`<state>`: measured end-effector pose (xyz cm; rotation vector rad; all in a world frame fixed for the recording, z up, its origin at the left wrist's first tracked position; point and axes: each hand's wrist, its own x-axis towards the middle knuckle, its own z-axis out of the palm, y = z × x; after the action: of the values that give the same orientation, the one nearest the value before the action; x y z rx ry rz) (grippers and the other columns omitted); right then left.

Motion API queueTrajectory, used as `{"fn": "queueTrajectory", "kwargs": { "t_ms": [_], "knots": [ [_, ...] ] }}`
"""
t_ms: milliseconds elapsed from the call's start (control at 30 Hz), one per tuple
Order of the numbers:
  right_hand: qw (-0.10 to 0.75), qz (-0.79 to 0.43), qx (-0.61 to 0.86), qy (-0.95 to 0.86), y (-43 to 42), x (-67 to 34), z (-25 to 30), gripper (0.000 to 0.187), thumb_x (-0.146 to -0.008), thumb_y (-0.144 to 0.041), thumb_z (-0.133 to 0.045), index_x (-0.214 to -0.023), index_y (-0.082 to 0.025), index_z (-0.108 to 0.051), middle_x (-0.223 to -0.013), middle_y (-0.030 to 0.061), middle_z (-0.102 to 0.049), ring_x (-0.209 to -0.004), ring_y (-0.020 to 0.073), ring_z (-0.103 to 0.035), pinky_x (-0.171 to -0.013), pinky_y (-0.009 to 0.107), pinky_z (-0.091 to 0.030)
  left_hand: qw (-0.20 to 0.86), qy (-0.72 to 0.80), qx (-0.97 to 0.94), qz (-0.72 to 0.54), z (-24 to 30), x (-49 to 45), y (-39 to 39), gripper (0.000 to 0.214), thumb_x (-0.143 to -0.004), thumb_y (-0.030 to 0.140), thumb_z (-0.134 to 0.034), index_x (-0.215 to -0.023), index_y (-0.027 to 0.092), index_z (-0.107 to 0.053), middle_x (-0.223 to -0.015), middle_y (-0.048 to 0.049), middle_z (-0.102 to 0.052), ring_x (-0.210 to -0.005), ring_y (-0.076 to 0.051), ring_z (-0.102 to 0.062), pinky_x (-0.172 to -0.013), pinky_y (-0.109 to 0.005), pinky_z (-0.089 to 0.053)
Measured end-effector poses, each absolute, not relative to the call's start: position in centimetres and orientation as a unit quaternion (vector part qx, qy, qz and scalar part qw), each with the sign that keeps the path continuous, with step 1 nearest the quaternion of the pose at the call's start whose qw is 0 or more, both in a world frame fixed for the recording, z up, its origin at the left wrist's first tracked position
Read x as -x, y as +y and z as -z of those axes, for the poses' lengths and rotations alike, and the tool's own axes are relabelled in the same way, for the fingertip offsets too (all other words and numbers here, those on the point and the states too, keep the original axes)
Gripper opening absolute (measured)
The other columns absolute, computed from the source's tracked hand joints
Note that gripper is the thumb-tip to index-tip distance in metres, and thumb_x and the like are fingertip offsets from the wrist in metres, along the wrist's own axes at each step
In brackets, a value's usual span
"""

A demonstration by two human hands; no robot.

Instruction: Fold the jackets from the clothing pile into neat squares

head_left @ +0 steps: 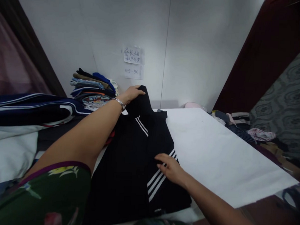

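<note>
A black jacket (131, 157) with white stripes lies spread over the white table, one striped sleeve folded across its right side. At its far end my left hand (133, 93) pinches a raised black flap of the jacket, perhaps the collar or hood, between thumb and fingers. My right hand (170, 167) is over the striped sleeve, fingers apart and slightly bent, holding nothing; whether its fingertips touch the cloth I cannot tell. What looks like a small zip pull (158, 210) shows near the jacket's near edge.
A stack of folded clothes (94, 89) stands against the wall at the back left. More garments (29, 115) are heaped at the left. The white tabletop (212, 154) stretches right, with loose clothes (257, 134) beyond its edge. Handwritten paper notes (134, 56) hang on the wall.
</note>
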<state>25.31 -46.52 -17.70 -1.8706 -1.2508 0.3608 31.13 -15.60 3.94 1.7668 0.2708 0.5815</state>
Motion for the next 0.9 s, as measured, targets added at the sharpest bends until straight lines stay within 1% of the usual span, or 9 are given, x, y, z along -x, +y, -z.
{"fn": "queueTrajectory", "kwargs": {
  "t_ms": [100,167,233,333,400,467,567,733,900],
  "knots": [
    [0.32,-0.097,0.802,-0.494,-46.8,-27.5,19.3,0.051,-0.076,-0.015,-0.063,-0.127,-0.013,-0.059,-0.142,0.0174,-0.047,-0.137,0.0317,-0.033,-0.112,0.051,-0.028,0.511,0.099,-0.825,-0.22,-5.0,-30.1,-17.2,0.02,-0.057,0.007,-0.07,-0.075,0.016,-0.07,-0.068,-0.0054,-0.066,-0.071,-0.023,-0.062,-0.072,-0.033,-0.047],
    [0.304,-0.128,0.809,-0.487,-46.9,-28.6,20.8,0.05,-0.074,-0.017,-0.066,-0.123,-0.012,-0.062,-0.141,0.0186,-0.047,-0.137,0.0337,-0.033,-0.113,0.052,-0.026,0.443,0.064,-0.874,-0.19,-5.1,-29.1,-19.4,0.026,-0.053,0.004,-0.071,-0.075,0.017,-0.071,-0.07,-0.005,-0.067,-0.076,-0.024,-0.062,-0.076,-0.033,-0.046],
    [0.378,-0.158,0.793,-0.452,-46.9,-29.4,21.8,0.044,-0.075,-0.024,-0.066,-0.118,-0.015,-0.065,-0.138,0.0159,-0.052,-0.132,0.0312,-0.042,-0.111,0.05,-0.03,0.338,0.026,-0.929,-0.15,-3.9,-27.5,-22.9,0.032,-0.053,0.004,-0.069,-0.081,0.019,-0.071,-0.075,-0.005,-0.07,-0.08,-0.025,-0.062,-0.081,-0.034,-0.045],
    [0.582,-0.196,0.727,-0.307,-46.7,-30.6,21.9,0.042,-0.078,-0.039,-0.063,-0.115,-0.019,-0.066,-0.125,0.0114,-0.063,-0.118,0.0277,-0.057,-0.104,0.046,-0.041,0.109,-0.005,-0.993,-0.054,1.1,-24.2,-29.7,0.038,-0.068,0.012,-0.062,-0.104,0.019,-0.067,-0.093,-0.0107,-0.071,-0.091,-0.029,-0.064,-0.083,-0.04,-0.045],
    [0.686,-0.253,0.653,-0.199,-46.6,-31.2,21.4,0.045,-0.079,-0.049,-0.06,-0.112,-0.019,-0.065,-0.112,0.0103,-0.069,-0.107,0.0282,-0.063,-0.095,0.046,-0.048,0.028,-0.034,-0.998,0.037,5.7,-22.0,-34.1,0.037,-0.077,0.017,-0.055,-0.113,0.015,-0.063,-0.097,-0.0165,-0.07,-0.091,-0.032,-0.066,-0.079,-0.042,-0.048],
    [0.736,-0.319,0.583,-0.129,-46.5,-31.5,20.9,0.045,-0.079,-0.053,-0.059,-0.106,-0.018,-0.066,-0.104,0.0098,-0.072,-0.099,0.028,-0.066,-0.087,0.044,-0.052,0.022,-0.057,-0.991,0.123,9.8,-20.3,-37.3,0.039,-0.08,0.017,-0.052,-0.117,0.011,-0.06,-0.101,-0.0208,-0.069,-0.093,-0.035,-0.066,-0.076,-0.043,-0.049],
    [0.763,-0.36,0.527,-0.105,-46.7,-31.3,20.5,0.033,-0.075,-0.042,-0.067,-0.099,-0.019,-0.066,-0.098,0.0075,-0.073,-0.095,0.0249,-0.067,-0.085,0.038,-0.052,0.055,-0.062,-0.981,0.175,12.9,-19.0,-39.1,0.047,-0.08,0.038,-0.057,-0.117,0.009,-0.061,-0.104,-0.0231,-0.068,-0.096,-0.038,-0.065,-0.076,-0.045,-0.051],
    [0.777,-0.35,0.515,-0.091,-46.7,-31.4,20.8,0.036,-0.058,-0.014,-0.069,-0.093,-0.02,-0.064,-0.083,0.0022,-0.073,-0.082,0.0231,-0.068,-0.076,0.035,-0.053,0.151,-0.057,-0.975,0.151,10.9,-17.6,-37.9,0.063,-0.076,0.061,-0.054,-0.117,0.014,-0.06,-0.104,-0.0177,-0.069,-0.096,-0.036,-0.065,-0.079,-0.043,-0.05],
    [0.768,-0.348,0.529,-0.089,-46.1,-32.8,21.5,0.035,-0.059,-0.013,-0.064,-0.094,-0.02,-0.063,-0.08,0.0014,-0.072,-0.076,0.0217,-0.067,-0.07,0.034,-0.053,0.278,-0.095,-0.944,0.149,9.6,-16.4,-36.8,0.063,-0.074,0.064,-0.056,-0.124,0.024,-0.059,-0.107,-0.0086,-0.071,-0.095,-0.026,-0.066,-0.079,-0.033,-0.049]
  ]
}}
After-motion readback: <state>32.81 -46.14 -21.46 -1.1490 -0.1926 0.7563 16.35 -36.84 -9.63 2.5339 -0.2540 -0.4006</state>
